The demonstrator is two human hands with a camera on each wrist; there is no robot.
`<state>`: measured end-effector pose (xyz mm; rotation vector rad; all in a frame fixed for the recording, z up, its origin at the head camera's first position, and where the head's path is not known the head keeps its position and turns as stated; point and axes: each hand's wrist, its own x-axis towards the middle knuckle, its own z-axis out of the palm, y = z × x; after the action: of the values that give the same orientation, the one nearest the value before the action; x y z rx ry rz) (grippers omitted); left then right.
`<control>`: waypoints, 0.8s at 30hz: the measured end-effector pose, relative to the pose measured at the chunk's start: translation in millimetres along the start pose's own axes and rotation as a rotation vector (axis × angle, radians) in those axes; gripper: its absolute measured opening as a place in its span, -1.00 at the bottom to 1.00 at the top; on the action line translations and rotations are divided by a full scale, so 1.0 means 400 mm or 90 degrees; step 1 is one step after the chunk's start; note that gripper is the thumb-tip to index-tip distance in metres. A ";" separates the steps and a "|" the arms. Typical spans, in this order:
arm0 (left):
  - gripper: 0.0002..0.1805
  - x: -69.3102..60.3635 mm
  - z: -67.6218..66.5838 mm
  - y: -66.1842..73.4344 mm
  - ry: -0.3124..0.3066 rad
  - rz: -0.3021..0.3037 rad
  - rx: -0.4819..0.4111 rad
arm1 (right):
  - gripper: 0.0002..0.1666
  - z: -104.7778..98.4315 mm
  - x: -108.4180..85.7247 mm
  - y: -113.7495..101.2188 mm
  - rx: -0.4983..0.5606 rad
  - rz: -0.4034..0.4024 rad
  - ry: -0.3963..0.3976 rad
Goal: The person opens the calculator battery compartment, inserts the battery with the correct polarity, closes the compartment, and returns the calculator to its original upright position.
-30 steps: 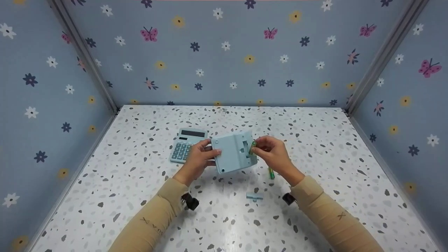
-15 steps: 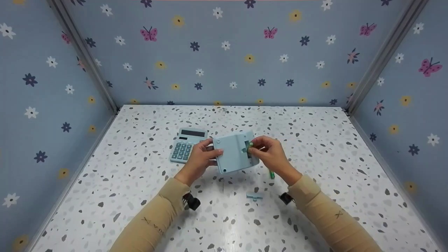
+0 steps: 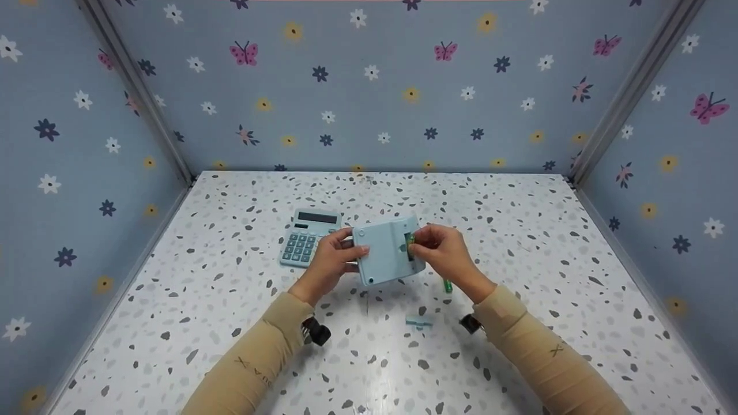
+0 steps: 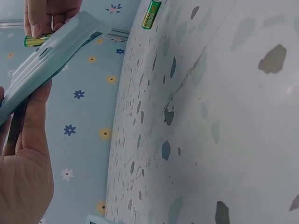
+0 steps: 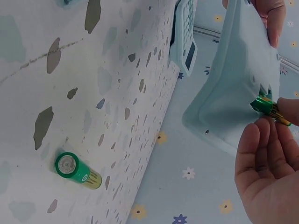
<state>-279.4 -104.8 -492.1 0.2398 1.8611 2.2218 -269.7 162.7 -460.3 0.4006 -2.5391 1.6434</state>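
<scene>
- The held calculator (image 3: 380, 256), pale blue, is near the centre of the head view, raised above the table (image 3: 519, 248) and tilted, its back turned toward the head camera.
- The left hand (image 3: 330, 262) grips its nine o'clock edge, with the thumb laid on the back and fingers behind.
- The battery compartment (image 3: 403, 248) lies uncovered toward the three o'clock end of that back.
- The right hand (image 3: 447, 251), at three o'clock of the held calculator, pinches a green and yellow battery (image 5: 266, 106) between thumb and fingers, right at the compartment. In the left wrist view one end of this battery sticks out past the back; how far it is seated cannot be told.
- A second battery (image 3: 448, 286), also green and yellow, lies on the table at four o'clock from the held calculator, just beside the right wrist. The right wrist view shows its flat metal end.
- The small pale blue cover (image 3: 419, 321) lies on the table at five o'clock, apart from the calculator.
- Another calculator (image 3: 298, 248) rests keys up on the table between nine and ten o'clock, its dark display at the twelve o'clock end, partly hidden by the left hand.
- Both arms wear tan sleeves (image 3: 248, 357), with a black device (image 3: 316, 331) at each wrist.
- Beyond the table at twelve o'clock stands a blue wall (image 3: 369, 104) patterned with flowers and butterflies.
</scene>
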 end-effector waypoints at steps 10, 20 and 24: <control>-0.45 -0.001 0.005 0.002 -0.009 -0.002 0.012 | -0.85 -0.003 0.007 -0.004 -0.036 0.007 0.006; -0.45 0.005 0.005 -0.003 0.000 -0.016 0.007 | -0.75 0.001 0.009 0.007 -0.031 -0.017 0.014; -0.45 0.007 0.006 -0.002 0.003 -0.019 0.005 | -0.78 0.002 0.008 0.008 -0.019 -0.020 0.021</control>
<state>-281.4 -101.5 -492.6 0.2069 1.8637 2.1980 -273.4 162.6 -462.7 0.4056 -2.5166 1.5859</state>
